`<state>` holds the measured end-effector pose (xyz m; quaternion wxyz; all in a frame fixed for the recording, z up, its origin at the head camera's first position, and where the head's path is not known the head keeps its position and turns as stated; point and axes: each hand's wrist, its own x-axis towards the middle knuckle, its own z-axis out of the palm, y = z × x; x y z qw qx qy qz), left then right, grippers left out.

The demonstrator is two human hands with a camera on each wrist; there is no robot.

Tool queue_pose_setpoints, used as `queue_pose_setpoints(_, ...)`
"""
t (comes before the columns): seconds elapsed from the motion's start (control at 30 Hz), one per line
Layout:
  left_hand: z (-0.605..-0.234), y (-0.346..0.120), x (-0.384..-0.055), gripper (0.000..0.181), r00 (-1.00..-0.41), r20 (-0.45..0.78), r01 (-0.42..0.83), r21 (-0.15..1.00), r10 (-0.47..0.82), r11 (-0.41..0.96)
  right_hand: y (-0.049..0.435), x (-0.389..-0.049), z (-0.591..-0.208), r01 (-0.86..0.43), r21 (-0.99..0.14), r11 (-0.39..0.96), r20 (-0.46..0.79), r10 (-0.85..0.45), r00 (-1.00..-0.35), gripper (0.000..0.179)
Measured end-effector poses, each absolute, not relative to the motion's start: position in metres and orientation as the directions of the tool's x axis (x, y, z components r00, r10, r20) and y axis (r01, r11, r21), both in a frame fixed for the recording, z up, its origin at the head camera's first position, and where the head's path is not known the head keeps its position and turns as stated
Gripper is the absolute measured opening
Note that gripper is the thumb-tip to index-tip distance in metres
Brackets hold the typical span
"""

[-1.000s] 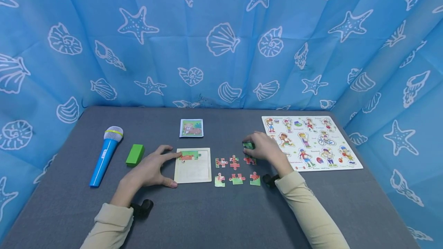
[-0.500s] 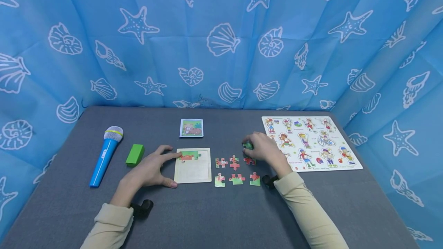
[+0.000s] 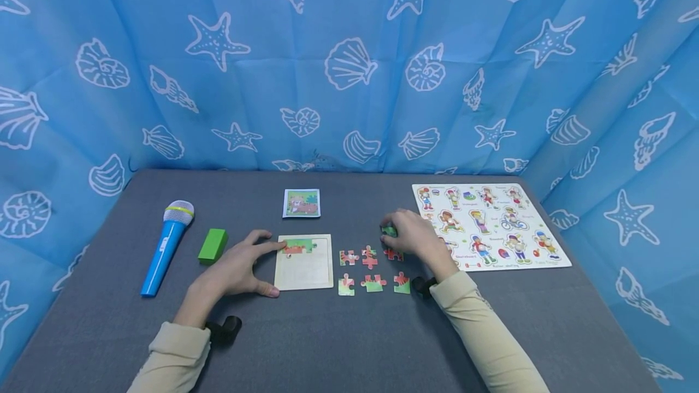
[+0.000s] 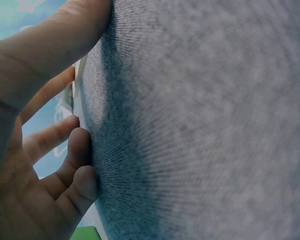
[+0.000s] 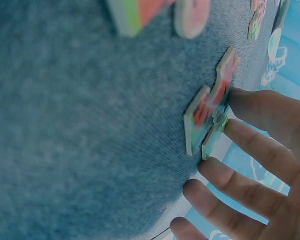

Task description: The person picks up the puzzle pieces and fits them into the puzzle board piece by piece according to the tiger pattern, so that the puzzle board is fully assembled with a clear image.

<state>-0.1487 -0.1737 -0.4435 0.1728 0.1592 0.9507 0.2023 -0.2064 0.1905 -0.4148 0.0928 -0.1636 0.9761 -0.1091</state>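
Note:
My left hand [image 3: 235, 267] rests at the left side of a pale square puzzle tray [image 3: 303, 275], fingers spread. Its index fingertip touches joined green-and-red jigsaw pieces [image 3: 299, 246] in the tray's upper left, and its thumb lies by the lower left corner. To the right of the tray, my right hand [image 3: 419, 236] pinches a green jigsaw piece [image 3: 389, 231] between thumb and fingers, low over the cloth. Just in front of it lies a red piece [image 3: 393, 255]; in the right wrist view this piece [image 5: 202, 112] sits close beside the held one.
Two rows of loose jigsaw pieces [image 3: 374, 284] lie between tray and right forearm. A small picture card [image 3: 301, 204] is behind the tray. A blue toy microphone [image 3: 164, 253] and green block [image 3: 213, 245] stand left; a white figure board [image 3: 494, 226] lies right.
The green piece in my right hand has turned slightly, with a tiny shift of the fingers. My left hand and the tray stay put.

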Motion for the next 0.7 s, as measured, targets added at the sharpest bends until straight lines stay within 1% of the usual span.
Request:
queue_pose_setpoints(0.27,-0.4448,-0.1732,-0.1486,0.099,-0.892,-0.253,0.238,0.445,0.376,0.863,0.1893,-0.2054,-0.4159,-0.288,-0.25,0.924,-0.142,-0.33,-0.933,0.028)
queue_pose_setpoints(0.7,-0.4465,-0.1733,-0.1485,0.099,-0.895,-0.255,0.23,0.437,0.366,0.869,0.1866,-0.2042,-0.4127,-0.281,-0.249,0.927,-0.16,-0.326,-0.932,0.032)
